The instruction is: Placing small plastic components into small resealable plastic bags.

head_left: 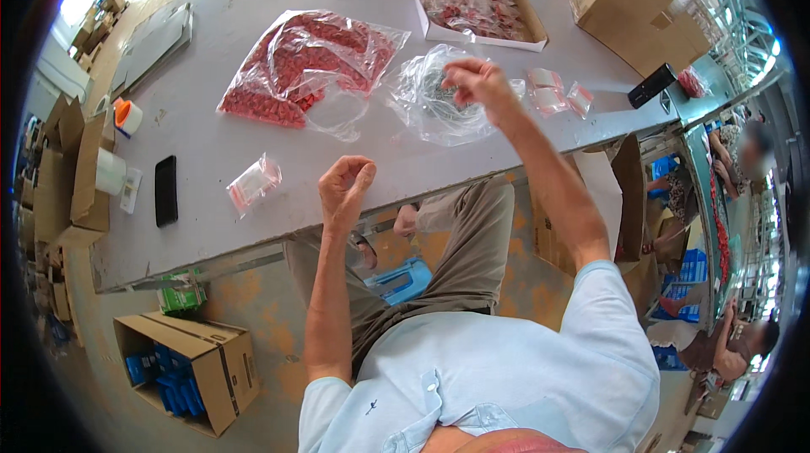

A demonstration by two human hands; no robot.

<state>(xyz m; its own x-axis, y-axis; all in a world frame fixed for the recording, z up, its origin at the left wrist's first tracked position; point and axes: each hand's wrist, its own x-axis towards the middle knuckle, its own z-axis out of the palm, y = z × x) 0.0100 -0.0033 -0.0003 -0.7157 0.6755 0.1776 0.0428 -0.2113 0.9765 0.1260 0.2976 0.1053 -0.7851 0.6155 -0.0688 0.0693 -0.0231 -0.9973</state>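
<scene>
My right hand (479, 86) reaches over a clear plastic bag (456, 128) that holds small grey pieces. Its fingers are pinched together, and whatever may be between them is hidden. My left hand (344, 187) is at the table's near edge with thumb and fingers curled closed; I cannot see what, if anything, it holds. Left of it lies a stack of small clear bags (253, 185). A large clear bag of small red pieces (287, 73) lies open beyond my left hand. To the right of the grey-piece bag are small clear packets (548, 94).
A shallow box (489, 38) full of red-filled packets stands at the back, beside a large carton (641, 6). A black cylinder (652, 86) lies at right, a black phone (166, 191) at left. Open cartons (89, 191) border the left edge. Other people sit at far right.
</scene>
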